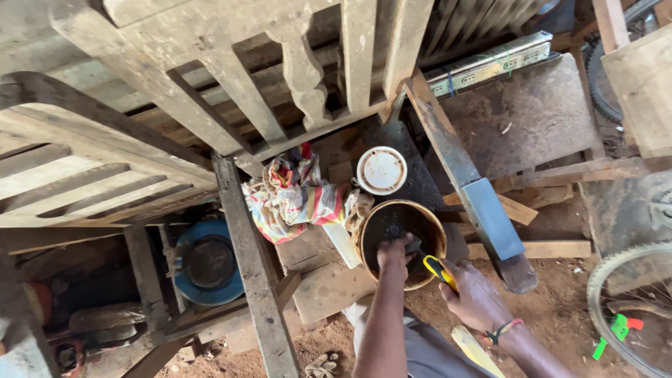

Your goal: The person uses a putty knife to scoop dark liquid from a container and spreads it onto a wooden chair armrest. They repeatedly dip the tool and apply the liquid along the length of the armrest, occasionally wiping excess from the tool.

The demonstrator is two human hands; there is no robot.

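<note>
A round tin (401,241) with dark contents and a pale brownish wall stands on a wooden board. My left hand (394,257) reaches into the tin, fingers closed on a dark piece inside; what it is I cannot tell. My right hand (474,295) is beside the tin's right rim, shut on a tool with a yellow and black handle (439,269) whose tip points into the tin. A white round lid (381,170) lies just behind the tin.
A striped, stained rag (294,199) lies left of the tin. Wooden furniture frames (210,77) lean across the top and left. A blue round container (207,262) sits low left. A bicycle wheel (626,301) stands at the right on the dirt floor.
</note>
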